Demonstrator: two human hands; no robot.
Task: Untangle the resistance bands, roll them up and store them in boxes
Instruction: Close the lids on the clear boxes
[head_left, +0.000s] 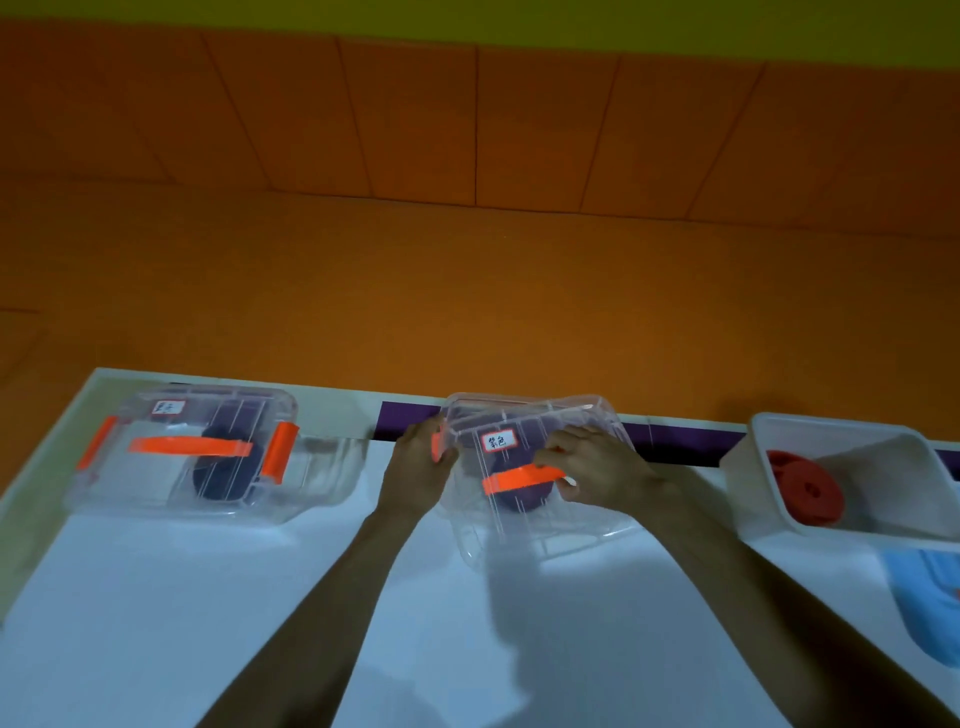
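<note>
A clear plastic box with an orange handle and a white label stands at the back middle of the white table. A rolled purple band shows through its lid. My left hand grips the box's left side at its orange clip. My right hand presses on the lid by the orange handle. A second clear box at the back left is closed with orange clips and holds a dark rolled band. An open white box at the right holds a rolled red band.
A blue lid or mat lies at the table's right edge. A purple strip runs along the table's back edge against the orange wall. The white table extends toward me.
</note>
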